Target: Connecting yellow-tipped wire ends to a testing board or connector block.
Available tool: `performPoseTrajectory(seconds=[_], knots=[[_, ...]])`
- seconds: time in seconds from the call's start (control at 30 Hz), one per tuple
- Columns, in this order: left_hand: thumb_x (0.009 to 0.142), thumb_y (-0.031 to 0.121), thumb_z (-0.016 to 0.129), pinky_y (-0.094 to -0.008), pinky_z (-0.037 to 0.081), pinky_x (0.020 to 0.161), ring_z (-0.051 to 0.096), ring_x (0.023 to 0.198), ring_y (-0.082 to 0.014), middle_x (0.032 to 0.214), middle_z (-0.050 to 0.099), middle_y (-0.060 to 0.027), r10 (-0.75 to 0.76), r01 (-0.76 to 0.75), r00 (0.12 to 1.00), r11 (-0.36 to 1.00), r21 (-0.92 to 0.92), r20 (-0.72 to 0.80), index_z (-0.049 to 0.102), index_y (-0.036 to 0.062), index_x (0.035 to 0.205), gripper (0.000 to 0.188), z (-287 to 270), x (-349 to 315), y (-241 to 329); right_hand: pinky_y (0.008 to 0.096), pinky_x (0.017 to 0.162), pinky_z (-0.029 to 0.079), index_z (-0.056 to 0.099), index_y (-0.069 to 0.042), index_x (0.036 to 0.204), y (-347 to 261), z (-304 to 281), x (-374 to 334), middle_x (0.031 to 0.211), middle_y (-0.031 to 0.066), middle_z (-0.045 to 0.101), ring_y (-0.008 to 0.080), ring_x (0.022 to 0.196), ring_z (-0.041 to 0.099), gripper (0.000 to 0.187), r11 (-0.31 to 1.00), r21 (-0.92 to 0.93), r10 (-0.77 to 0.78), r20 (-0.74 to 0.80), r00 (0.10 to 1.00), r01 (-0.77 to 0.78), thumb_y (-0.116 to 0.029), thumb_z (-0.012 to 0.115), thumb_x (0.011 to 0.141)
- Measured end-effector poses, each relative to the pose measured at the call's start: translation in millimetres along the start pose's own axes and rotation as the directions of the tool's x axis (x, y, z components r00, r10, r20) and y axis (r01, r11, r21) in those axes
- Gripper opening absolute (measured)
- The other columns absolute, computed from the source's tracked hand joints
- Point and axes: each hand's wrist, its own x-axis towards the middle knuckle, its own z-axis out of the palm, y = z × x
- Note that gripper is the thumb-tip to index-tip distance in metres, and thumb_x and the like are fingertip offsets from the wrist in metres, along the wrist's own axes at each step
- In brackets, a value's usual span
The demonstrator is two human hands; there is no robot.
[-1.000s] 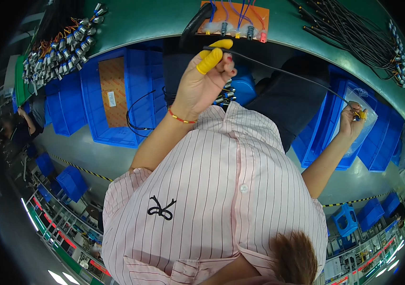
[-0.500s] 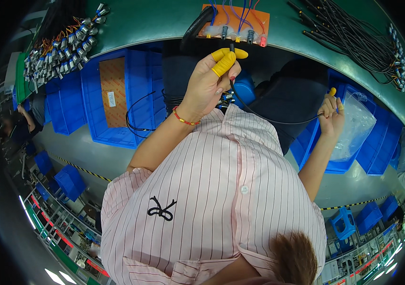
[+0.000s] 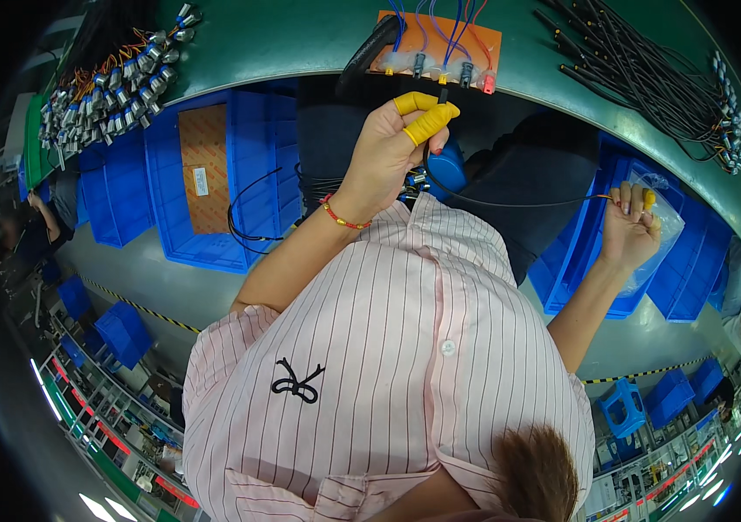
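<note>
My left hand point(image 3: 395, 150), with yellow finger cots on thumb and forefinger, pinches a black cable point(image 3: 523, 203) close to its dark end piece. That end points up at the front edge of an orange board point(image 3: 445, 39), just below its row of small yellow, dark and red connectors. Blue, purple and red wires rise from the connectors. From the left hand the cable dips and runs to my right hand point(image 3: 631, 228). There my closed fingers, one with a yellow cot, grip the cable near its other end, where a bit of orange shows.
On the green bench point(image 3: 275, 39), a heap of metal-ended parts with orange wires point(image 3: 114, 91) lies left. A bundle of black cables point(image 3: 631, 78) lies right. Blue bins point(image 3: 188, 248) stand below the bench; a clear plastic bag point(image 3: 662, 239) lies over one at right. A black tube point(image 3: 366, 54) sits beside the board.
My right hand has moved outward to the right and its fingers have turned, drawing the cable straighter. The left hand has shifted slightly right with the cable end.
</note>
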Motion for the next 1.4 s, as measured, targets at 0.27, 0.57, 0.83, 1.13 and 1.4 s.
performPoseTrajectory(seconds=[0.27, 0.57, 0.83, 1.13, 1.4], knots=[[0.091, 0.009, 0.064, -0.0168, 0.025, 0.045, 0.038, 0.049, -0.0018, 0.072, 0.065, -0.0062, 0.006, -0.005, 0.994, 1.000, 0.006, -0.108, 0.060, 0.0019, 0.100, 0.013, 4.2, 5.9, 6.2, 0.0299, 0.069, 0.029, 0.060, 0.004, 0.094, 28.0, -5.6, 5.0, 0.066, 0.0049, 0.037, 0.0165, 0.068, 0.032, 0.032, 0.995, -0.095, -0.002, 0.157, 0.988, 0.017, -0.015, 0.051, 0.070], [0.092, 0.007, 0.058, -0.0173, 0.033, 0.050, 0.041, 0.049, -0.0032, 0.076, 0.065, -0.0094, -0.075, 0.061, 0.995, 0.976, -0.210, -0.060, 0.062, -0.0012, 0.102, 0.013, 3.7, 3.9, 12.6, 0.0305, 0.070, 0.029, 0.060, 0.006, 0.105, 31.8, -4.9, 5.2, 0.069, 0.0053, 0.039, 0.0164, 0.069, 0.033, 0.042, 0.996, -0.080, 0.042, 0.070, 0.997, -0.036, -0.017, 0.050, 0.071], [0.096, 0.011, 0.051, -0.0196, 0.035, 0.051, 0.038, 0.047, -0.0033, 0.072, 0.061, -0.0088, -0.200, 0.153, 0.977, 0.904, -0.400, -0.080, 0.061, -0.0051, 0.107, 0.022, 7.6, 6.9, 16.9, 0.0306, 0.070, 0.029, 0.061, 0.007, 0.109, 32.6, -14.4, 8.3, 0.070, 0.0053, 0.040, 0.0164, 0.069, 0.034, 0.045, 0.995, -0.059, 0.083, 0.096, 0.992, -0.077, -0.016, 0.050, 0.072], [0.095, 0.010, 0.053, -0.0164, 0.037, 0.054, 0.043, 0.051, -0.0036, 0.079, 0.063, -0.0095, -0.056, 0.033, 0.996, 0.963, -0.269, -0.076, 0.060, -0.0046, 0.109, 0.021, 7.6, 9.9, 6.9, 0.0290, 0.068, 0.029, 0.063, 0.006, 0.104, 34.7, -2.7, 8.1, 0.065, 0.0037, 0.039, 0.0157, 0.067, 0.033, 0.041, 0.992, -0.088, 0.107, 0.174, 0.979, -0.093, -0.017, 0.051, 0.072], [0.102, 0.024, 0.044, -0.0148, 0.033, 0.046, 0.040, 0.048, -0.0035, 0.076, 0.062, -0.0073, -0.107, 0.109, 0.994, 0.993, -0.051, 0.032, 0.060, -0.0032, 0.107, 0.032, 10.2, 8.3, 25.4, 0.0293, 0.066, 0.030, 0.062, 0.004, 0.090, 12.8, -13.1, -5.9, 0.061, 0.0041, 0.038, 0.0158, 0.064, 0.033, 0.030, 0.997, -0.072, 0.019, 0.134, 0.991, -0.009, -0.012, 0.051, 0.067]])
